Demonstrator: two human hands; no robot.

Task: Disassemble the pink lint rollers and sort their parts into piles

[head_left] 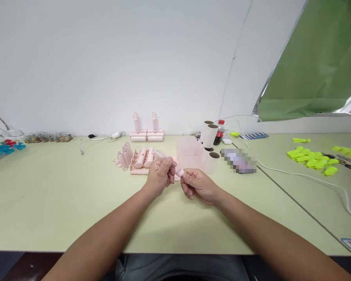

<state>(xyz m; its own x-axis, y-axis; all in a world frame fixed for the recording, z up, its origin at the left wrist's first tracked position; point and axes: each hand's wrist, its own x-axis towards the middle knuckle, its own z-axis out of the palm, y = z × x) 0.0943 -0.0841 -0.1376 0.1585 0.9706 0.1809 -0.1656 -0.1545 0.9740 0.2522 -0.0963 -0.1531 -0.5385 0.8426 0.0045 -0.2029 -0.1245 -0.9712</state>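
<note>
My left hand [160, 174] is closed around a slim clear tube with a pink end [177, 168], which tilts down to the right. At its lower end, the thumb and fingers of my right hand [200, 185] pinch the pink tip. Behind my left hand lie pink cylinder-shaped holders [140, 158] in a pink frame. Similar clear and pink tubes [124, 156] stand bunched to their left. Just beyond my right hand sits a translucent pink box [190, 154]. A pink piece under the tube is mostly hidden by my hands.
By the wall, two tubes [136, 123] stand upright behind pink blocks [155, 136]. White cardboard rolls [210, 136], a cola bottle [219, 132] and a blurred-out flat item [238, 160] are to the right. Farther right are yellow pieces [311, 158], scissors [346, 164] and a white cable [304, 174].
</note>
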